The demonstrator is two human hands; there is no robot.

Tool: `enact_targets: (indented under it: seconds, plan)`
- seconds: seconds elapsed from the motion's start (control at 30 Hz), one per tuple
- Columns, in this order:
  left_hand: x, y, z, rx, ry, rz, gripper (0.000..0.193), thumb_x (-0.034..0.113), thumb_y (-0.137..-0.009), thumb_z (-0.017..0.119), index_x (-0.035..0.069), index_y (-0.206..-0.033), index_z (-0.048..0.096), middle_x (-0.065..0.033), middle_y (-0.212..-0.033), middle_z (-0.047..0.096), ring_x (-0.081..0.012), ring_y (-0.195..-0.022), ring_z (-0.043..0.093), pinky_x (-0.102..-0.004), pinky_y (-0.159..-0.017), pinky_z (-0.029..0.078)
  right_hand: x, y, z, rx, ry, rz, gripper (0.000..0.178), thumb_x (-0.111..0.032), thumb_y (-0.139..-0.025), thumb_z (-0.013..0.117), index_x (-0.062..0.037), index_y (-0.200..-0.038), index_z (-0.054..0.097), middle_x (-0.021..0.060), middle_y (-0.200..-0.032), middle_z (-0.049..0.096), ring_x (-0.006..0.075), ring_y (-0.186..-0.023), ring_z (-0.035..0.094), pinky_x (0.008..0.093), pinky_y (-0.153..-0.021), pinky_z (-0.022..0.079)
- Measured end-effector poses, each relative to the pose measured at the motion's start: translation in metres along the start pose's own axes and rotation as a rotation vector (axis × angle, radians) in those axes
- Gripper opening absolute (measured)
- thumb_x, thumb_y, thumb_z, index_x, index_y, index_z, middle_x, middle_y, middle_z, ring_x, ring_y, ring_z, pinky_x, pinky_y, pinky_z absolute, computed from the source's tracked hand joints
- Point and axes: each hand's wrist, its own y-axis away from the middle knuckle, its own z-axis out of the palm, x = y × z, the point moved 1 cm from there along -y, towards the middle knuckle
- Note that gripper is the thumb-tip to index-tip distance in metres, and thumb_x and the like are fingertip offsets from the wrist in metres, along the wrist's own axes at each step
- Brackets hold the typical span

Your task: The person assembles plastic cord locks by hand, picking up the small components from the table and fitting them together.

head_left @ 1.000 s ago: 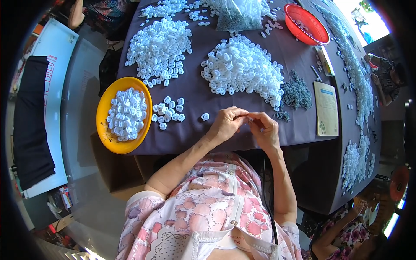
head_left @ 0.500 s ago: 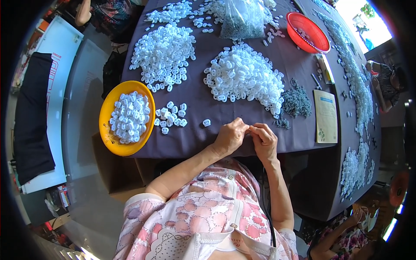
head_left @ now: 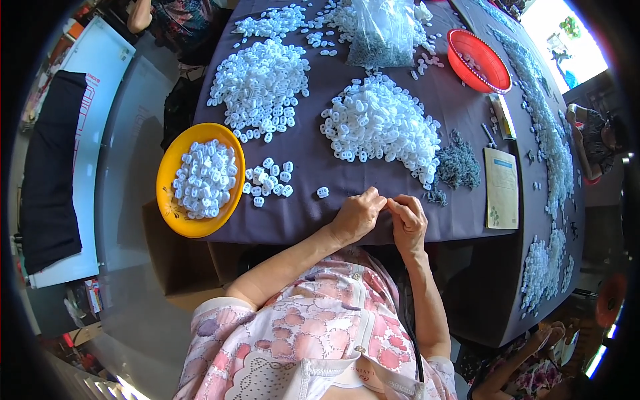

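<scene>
My left hand and my right hand meet at the near edge of the grey-covered table, fingertips pinched together. What they hold between them is too small and covered to make out. Just left of my left hand lies a single white oval plastic piece. Beyond my hands spreads a heap of white oval pieces. At its right side is a small pile of grey-green bits, with a few stray bits nearer my right hand.
A yellow plate of white pieces stands at the left edge, beside a loose cluster. Farther off are another white heap, a clear bag, a red basket and a tan notebook. Other people sit around the table.
The whole view has shifted slightly, moving the table things a little to the right. My hands stay pinched together in about the same place.
</scene>
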Motion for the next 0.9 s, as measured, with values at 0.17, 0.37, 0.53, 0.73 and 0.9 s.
enact_targets:
  seconds: [0.17, 0.37, 0.53, 0.73, 0.9]
  plan:
    - [0.0005, 0.0008, -0.0017, -0.018, -0.003, 0.011, 0.004, 0.001, -0.081, 0.055, 0.004, -0.079, 0.057, -0.0126, -0.077, 0.052, -0.0319, -0.064, 0.059, -0.0393, -0.053, 0.049, 0.0033, 0.0035, -0.0001, -0.016, 0.015, -0.003, 0.028, 0.008, -0.071, 0.065, -0.0078, -0.094, 0.064, 0.0087, -0.084, 0.06, 0.0265, -0.074, 0.059, 0.0335, -0.062, 0.048]
    - [0.0022, -0.0034, -0.0015, 0.057, 0.139, -0.087, 0.005, 0.003, -0.08, 0.061, 0.004, -0.084, 0.061, -0.0117, -0.077, 0.056, -0.0309, -0.068, 0.06, -0.0381, -0.057, 0.049, 0.0047, 0.0054, 0.0011, 0.004, -0.013, 0.023, 0.03, 0.009, -0.071, 0.064, -0.0079, -0.095, 0.065, 0.0094, -0.084, 0.06, 0.0269, -0.074, 0.059, 0.0338, -0.063, 0.048]
    - [-0.0001, 0.0001, 0.0022, 0.052, 0.098, -0.078, 0.005, 0.004, -0.08, 0.062, 0.004, -0.084, 0.061, -0.0097, -0.077, 0.056, -0.0299, -0.067, 0.061, -0.0374, -0.056, 0.049, -0.0001, 0.0044, 0.0017, 0.013, 0.008, 0.023, 0.029, 0.01, -0.071, 0.063, -0.0068, -0.094, 0.065, 0.0098, -0.085, 0.061, 0.0271, -0.074, 0.06, 0.0339, -0.063, 0.048]
    - [0.0054, -0.0032, -0.0014, -0.015, -0.02, -0.028, 0.004, 0.003, -0.08, 0.055, 0.005, -0.076, 0.054, -0.0095, -0.076, 0.055, -0.0279, -0.062, 0.061, -0.0355, -0.054, 0.05, 0.0006, 0.0018, 0.0013, 0.021, 0.023, 0.02, 0.029, 0.011, -0.069, 0.063, -0.0058, -0.093, 0.064, 0.0099, -0.085, 0.061, 0.0267, -0.074, 0.059, 0.0339, -0.063, 0.048]
    - [0.0058, -0.0033, -0.0014, -0.045, -0.037, -0.026, 0.004, 0.003, -0.08, 0.053, 0.005, -0.077, 0.053, -0.0094, -0.076, 0.054, -0.0269, -0.064, 0.061, -0.0349, -0.055, 0.05, -0.0002, -0.0005, 0.0004, -0.004, 0.053, 0.04, 0.025, 0.009, -0.069, 0.061, -0.0043, -0.09, 0.063, 0.0094, -0.086, 0.06, 0.0268, -0.073, 0.059, 0.0328, -0.062, 0.048]
